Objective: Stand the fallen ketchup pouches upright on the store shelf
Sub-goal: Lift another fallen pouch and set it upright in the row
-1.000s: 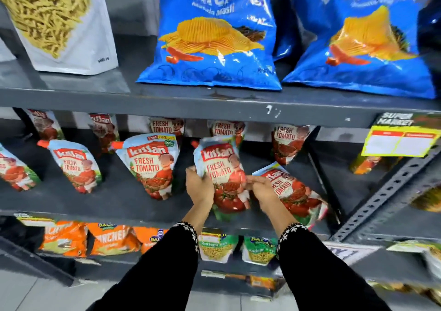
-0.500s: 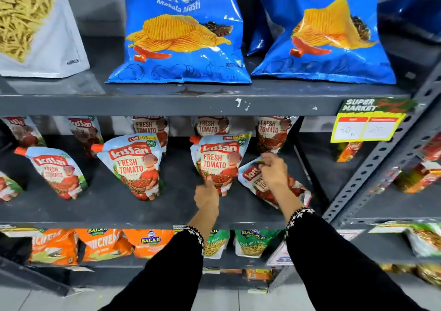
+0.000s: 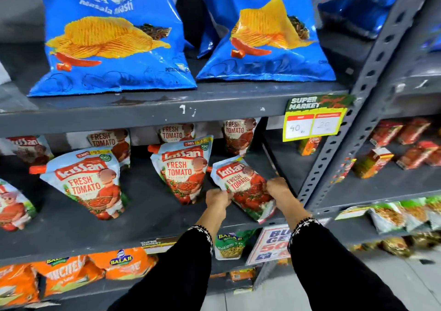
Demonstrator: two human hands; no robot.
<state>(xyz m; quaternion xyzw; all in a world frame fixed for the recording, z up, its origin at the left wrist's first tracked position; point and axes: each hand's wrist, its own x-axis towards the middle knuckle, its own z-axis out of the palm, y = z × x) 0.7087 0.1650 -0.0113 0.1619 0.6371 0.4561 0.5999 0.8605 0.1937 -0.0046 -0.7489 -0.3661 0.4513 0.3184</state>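
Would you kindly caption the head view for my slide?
Both hands, left and right, grip a tilted ketchup pouch on the grey shelf.

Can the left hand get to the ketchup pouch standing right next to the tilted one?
Probably yes. The left hand grips the tilted pouch, and the standing pouch is just beside it with nothing between them. It would have to let go first.

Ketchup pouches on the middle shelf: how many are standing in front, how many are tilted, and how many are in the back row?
Standing front-row pouches: 3, the leftmost cut off by the frame edge
Tilted pouch, gripped by left hand and right hand: 1
Back-row pouches: 4, partly hidden
Total: 8
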